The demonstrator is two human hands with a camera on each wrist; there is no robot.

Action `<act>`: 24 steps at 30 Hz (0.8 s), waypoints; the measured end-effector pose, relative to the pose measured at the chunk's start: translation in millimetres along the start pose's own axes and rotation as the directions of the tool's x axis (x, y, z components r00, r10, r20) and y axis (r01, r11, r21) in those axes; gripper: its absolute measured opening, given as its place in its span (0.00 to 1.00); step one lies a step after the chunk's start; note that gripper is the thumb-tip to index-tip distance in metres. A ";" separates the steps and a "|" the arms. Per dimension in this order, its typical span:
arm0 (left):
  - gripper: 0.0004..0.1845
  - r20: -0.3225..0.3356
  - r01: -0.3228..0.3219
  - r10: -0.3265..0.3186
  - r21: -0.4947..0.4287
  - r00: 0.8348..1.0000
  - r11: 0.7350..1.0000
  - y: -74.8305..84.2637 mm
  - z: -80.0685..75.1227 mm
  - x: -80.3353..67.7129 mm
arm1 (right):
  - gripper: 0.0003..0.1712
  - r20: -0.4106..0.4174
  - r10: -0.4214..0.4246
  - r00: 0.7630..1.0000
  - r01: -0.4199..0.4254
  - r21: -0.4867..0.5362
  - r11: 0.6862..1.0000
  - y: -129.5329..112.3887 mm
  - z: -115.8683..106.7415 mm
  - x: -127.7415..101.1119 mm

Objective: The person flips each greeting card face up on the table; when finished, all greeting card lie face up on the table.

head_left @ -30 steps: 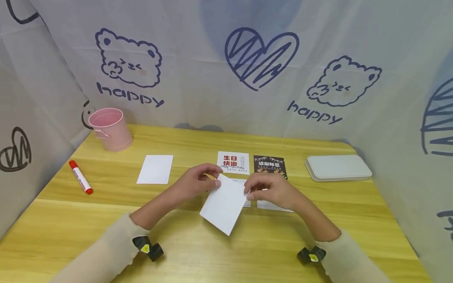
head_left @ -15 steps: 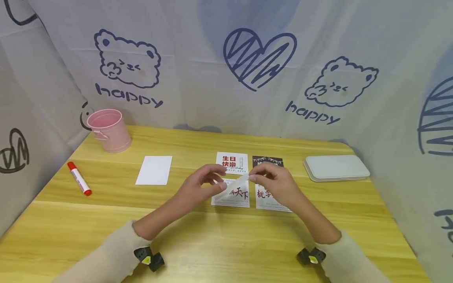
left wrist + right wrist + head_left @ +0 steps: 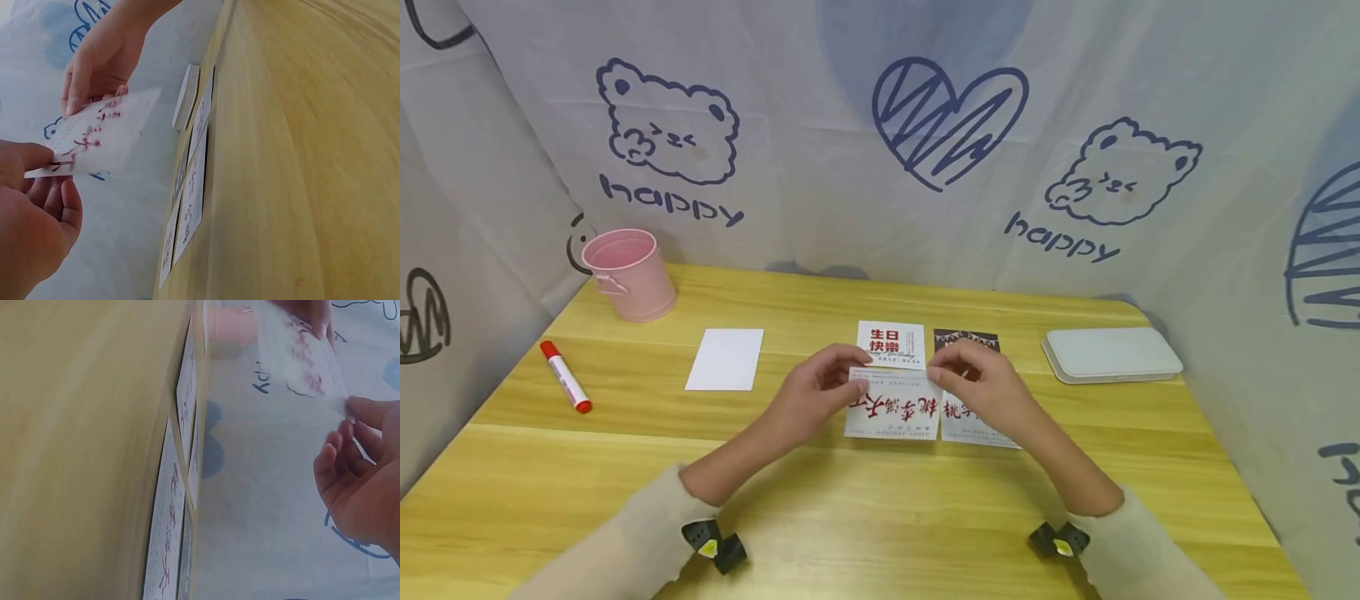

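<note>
My left hand point(image 3: 808, 392) and my right hand point(image 3: 985, 387) pinch the two upper corners of a white card point(image 3: 892, 421) with red Chinese characters, upside down in the head view. Both wrist views show this card point(image 3: 94, 137) raised above the table. Behind it lies a white birthday card point(image 3: 891, 336) with red characters. A dark card point(image 3: 955, 337) with a bunting print is partly hidden by my right hand. Below that hand lies another white card point(image 3: 973, 429) with red writing. In the left wrist view, a card point(image 3: 192, 197) directly below the held one shows red writing too.
A blank white card point(image 3: 725, 359) lies at the left, near a red-capped marker point(image 3: 567, 377). At the back left stands a pink bucket point(image 3: 631, 277). A flat white case point(image 3: 1112, 355) lies at the right. A printed cloth point(image 3: 820, 150) hangs behind the wooden table point(image 3: 880, 517).
The held card has turned over between my hands: its blank white side faced the head view, then it was nearly edge-on, and now its printed side shows. My hands have barely shifted.
</note>
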State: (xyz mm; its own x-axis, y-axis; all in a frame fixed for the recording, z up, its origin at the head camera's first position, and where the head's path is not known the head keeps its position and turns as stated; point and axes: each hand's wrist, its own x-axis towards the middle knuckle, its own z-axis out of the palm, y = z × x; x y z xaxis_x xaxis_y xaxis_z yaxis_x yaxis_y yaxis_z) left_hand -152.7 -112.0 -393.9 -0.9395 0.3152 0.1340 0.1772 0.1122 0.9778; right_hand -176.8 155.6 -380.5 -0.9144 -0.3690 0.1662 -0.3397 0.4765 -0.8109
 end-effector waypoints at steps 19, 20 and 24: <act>0.33 0.136 -0.011 0.008 0.020 0.991 1.000 -1.0 15.8 -4.6 | 0.17 0.211 -0.127 0.969 0.144 -0.066 0.987 -19.9 21.0 -12.3; 0.31 0.127 0.007 -0.008 0.012 0.992 1.000 -1.2 14.3 -4.2 | 0.16 0.179 -0.102 0.979 0.112 -0.046 0.993 -19.5 20.2 -11.6; 0.23 0.071 0.051 -0.050 -0.014 0.996 0.999 -1.1 5.9 -2.0 | 0.13 0.039 -0.039 0.998 0.034 0.113 0.993 -16.5 16.5 -8.1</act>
State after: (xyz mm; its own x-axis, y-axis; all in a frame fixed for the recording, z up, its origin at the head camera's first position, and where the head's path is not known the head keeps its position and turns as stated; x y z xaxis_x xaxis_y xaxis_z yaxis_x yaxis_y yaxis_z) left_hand -149.3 -107.2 -396.2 -0.9241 0.3752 0.0731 0.1248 0.1153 0.9855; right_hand -160.1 137.6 -377.7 -0.8913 -0.4180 0.1755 -0.3437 0.3707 -0.8628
